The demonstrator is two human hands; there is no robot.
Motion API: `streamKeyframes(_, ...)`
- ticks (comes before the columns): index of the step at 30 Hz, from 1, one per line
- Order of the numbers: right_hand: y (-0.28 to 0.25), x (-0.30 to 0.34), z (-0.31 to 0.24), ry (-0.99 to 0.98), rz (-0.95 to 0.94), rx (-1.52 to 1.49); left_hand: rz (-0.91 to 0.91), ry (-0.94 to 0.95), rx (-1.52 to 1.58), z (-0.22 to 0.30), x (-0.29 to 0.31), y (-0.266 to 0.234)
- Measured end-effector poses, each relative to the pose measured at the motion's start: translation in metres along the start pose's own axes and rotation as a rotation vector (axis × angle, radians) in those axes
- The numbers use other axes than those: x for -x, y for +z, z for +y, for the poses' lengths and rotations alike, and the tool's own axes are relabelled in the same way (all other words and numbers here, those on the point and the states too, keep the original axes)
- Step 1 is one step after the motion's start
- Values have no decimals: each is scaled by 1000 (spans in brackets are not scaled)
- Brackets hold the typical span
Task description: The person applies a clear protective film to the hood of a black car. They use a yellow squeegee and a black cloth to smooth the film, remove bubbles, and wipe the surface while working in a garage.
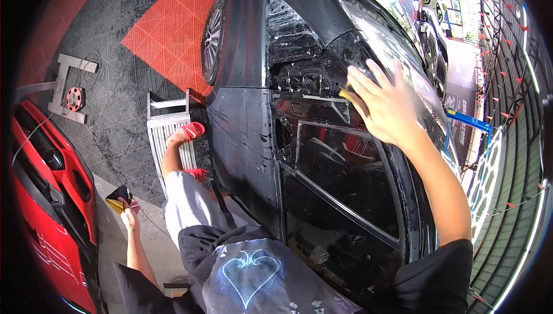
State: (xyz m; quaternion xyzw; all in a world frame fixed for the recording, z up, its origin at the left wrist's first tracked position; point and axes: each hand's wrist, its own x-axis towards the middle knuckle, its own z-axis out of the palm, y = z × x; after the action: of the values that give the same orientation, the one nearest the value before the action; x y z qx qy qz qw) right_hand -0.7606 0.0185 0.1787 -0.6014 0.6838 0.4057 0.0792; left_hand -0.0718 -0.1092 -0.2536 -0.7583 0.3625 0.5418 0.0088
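Observation:
My right hand (381,105) reaches over the dark car (242,118) at the base of the windshield pillar, near the wet front corner of the side window. Its fingers lie nearly flat, partly smeared by motion, and a yellow-edged sheet of sandpaper (347,95) shows beneath them, by the thumb. Low on the left, away from the car, my left hand (131,210) pinches a folded black-and-gold sheet of sandpaper (119,198). The car's door and fender look dull and scuffed, with water drops and streaks about the glass (340,158).
My feet, in red slides (187,132), are on a silver step bench (167,119) beside the car. A red car (52,199) stands at the left. Near it a grey metal frame (63,86) and a red reel (75,99) rest on dark floor tiles (115,135).

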Motion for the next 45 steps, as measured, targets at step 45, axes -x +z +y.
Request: streamKeyframes(45,-80,290,-153,1130,71,-169,-651,1221,279,445,232,302)
